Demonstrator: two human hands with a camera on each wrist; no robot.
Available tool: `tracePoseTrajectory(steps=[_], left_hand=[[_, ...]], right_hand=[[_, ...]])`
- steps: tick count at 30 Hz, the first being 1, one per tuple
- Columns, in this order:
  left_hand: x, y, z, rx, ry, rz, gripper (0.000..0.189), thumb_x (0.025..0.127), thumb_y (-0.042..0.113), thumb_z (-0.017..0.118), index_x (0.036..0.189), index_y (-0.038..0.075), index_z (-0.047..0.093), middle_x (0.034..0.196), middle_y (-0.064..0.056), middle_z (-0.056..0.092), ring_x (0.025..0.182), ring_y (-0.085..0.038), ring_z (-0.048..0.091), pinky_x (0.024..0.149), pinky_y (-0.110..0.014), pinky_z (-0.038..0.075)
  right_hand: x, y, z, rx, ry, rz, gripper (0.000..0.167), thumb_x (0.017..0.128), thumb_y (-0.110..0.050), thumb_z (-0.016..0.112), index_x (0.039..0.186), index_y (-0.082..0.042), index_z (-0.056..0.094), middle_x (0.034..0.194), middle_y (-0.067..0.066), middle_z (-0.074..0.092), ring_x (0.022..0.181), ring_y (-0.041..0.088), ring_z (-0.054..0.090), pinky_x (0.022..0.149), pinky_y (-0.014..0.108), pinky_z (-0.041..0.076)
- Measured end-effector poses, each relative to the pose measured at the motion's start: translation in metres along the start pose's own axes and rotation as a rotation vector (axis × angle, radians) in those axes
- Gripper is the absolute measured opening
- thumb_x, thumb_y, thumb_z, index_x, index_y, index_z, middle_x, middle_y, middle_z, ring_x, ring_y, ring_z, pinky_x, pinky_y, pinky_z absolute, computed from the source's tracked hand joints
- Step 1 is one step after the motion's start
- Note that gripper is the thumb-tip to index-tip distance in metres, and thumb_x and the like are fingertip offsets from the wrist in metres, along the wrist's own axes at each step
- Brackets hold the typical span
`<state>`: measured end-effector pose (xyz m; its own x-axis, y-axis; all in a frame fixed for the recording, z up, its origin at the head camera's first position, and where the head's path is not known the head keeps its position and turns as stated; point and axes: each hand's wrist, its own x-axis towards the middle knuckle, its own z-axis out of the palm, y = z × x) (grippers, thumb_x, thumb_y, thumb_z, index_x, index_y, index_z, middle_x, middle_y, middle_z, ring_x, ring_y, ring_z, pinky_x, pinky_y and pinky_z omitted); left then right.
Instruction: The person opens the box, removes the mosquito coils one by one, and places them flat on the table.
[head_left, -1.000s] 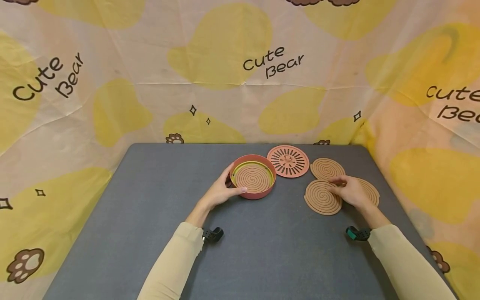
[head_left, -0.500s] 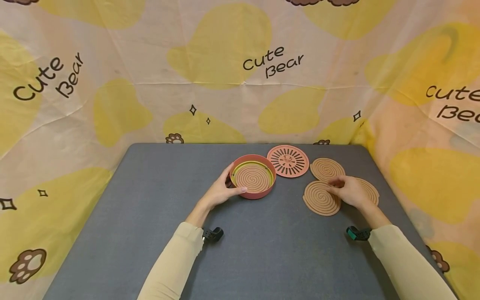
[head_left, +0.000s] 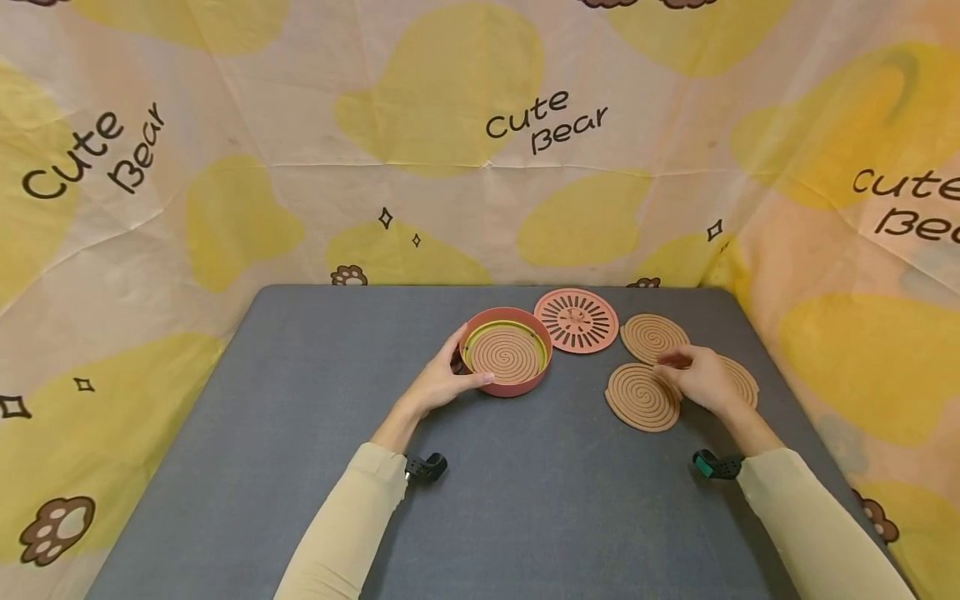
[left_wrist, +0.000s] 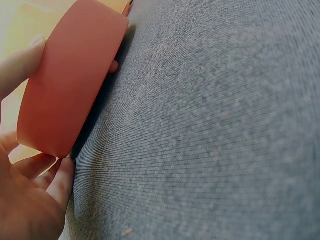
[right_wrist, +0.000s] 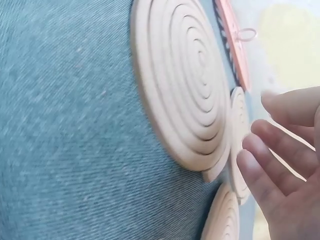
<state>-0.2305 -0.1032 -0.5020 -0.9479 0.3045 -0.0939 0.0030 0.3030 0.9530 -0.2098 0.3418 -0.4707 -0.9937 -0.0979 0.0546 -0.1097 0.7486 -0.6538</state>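
My left hand (head_left: 441, 379) grips a round red mosquito coil box (head_left: 507, 392) at its left side, thumb over the near rim and fingers round the far side. Inside it a brown mosquito coil (head_left: 506, 354) lies within a yellow-green ring. In the left wrist view, the box wall (left_wrist: 75, 75) stands close over the cloth. My right hand (head_left: 701, 379) hovers at the right edge of the front mosquito coil (head_left: 642, 398), its fingers loosely bent. Nothing shows between the fingers (right_wrist: 257, 155) in the right wrist view, and they stand apart from the large coil (right_wrist: 175, 85).
A pink slotted lid (head_left: 576, 321) lies behind and right of the box. Two more coils lie on the right: a back coil (head_left: 655, 337) and a right coil (head_left: 741, 383), partly hidden by my right hand. A patterned cloth (head_left: 450, 200) hangs behind the grey table (head_left: 330, 358).
The front coil has shifted slightly left, away from the right hand. The right hand's fingers have lifted a little off it. The left hand and the box stay in place.
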Motion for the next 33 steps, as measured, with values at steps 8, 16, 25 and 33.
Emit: tracePoseTrajectory(steps=[8,16,25,33], left_hand=[[0.0,-0.001,-0.001,0.002,-0.003,-0.007,0.112,0.081,0.04,0.088,0.165,0.029,0.015,0.163,-0.007,0.031,0.148,-0.022,0.034,0.119,-0.044,0.031],[0.0,0.0,-0.001,0.009,0.002,-0.005,0.112,0.08,0.042,0.088,0.164,0.03,0.015,0.163,-0.005,0.031,0.148,-0.022,0.033,0.119,-0.045,0.031],[0.0,0.002,-0.001,-0.007,-0.007,-0.029,0.111,0.082,0.035,0.087,0.164,0.031,0.013,0.165,-0.007,0.029,0.149,-0.024,0.031,0.119,-0.047,0.03],[0.001,0.001,-0.001,-0.021,-0.01,-0.025,0.111,0.083,0.032,0.087,0.165,0.029,0.012,0.165,-0.009,0.029,0.15,-0.025,0.031,0.119,-0.048,0.029]], right_hand=[[0.005,-0.014,0.002,0.007,0.021,-0.031,0.033,0.097,-0.023,0.072,0.118,0.003,0.073,0.113,0.021,0.072,0.1,0.036,0.067,0.076,0.031,0.052],[0.017,-0.034,0.014,0.058,0.016,-0.044,0.033,0.097,-0.023,0.073,0.118,0.002,0.073,0.11,0.018,0.071,0.101,0.034,0.066,0.078,0.036,0.052],[0.026,-0.056,0.031,0.115,-0.036,-0.091,0.033,0.099,-0.023,0.07,0.121,0.002,0.071,0.11,0.015,0.071,0.102,0.031,0.065,0.08,0.035,0.053],[0.036,-0.072,0.049,0.168,-0.057,-0.106,0.03,0.098,-0.02,0.071,0.119,0.001,0.072,0.112,0.014,0.07,0.101,0.03,0.066,0.08,0.035,0.054]])
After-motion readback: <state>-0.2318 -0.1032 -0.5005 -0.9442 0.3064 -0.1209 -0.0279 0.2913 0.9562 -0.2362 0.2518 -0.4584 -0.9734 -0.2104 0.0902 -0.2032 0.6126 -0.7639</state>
